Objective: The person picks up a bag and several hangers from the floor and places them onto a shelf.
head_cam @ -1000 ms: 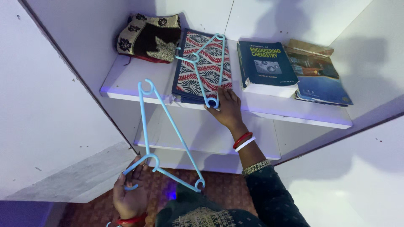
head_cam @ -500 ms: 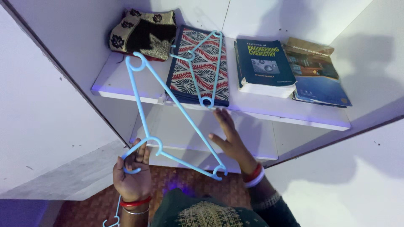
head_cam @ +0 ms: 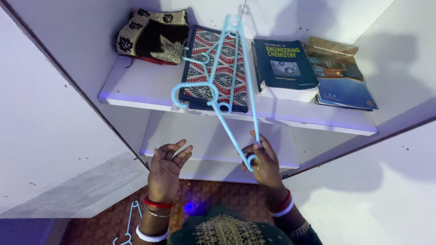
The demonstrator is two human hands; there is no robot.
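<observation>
White laminate shelf [head_cam: 136, 88] carries a patterned fabric stack [head_cam: 218, 68] and glossy books [head_cam: 281, 68]. Right hand [head_cam: 263, 165] pinches one corner of a thin pale-blue plastic hanger [head_cam: 229, 86] raised before the shelf; left hand [head_cam: 168, 168] open, fingers spread, empty

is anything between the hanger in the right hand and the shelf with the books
Nothing visible blocks it. The right hand holds the light blue plastic hanger in open air before the white shelf. A second blue hanger already lies on the patterned red folder there.
</observation>
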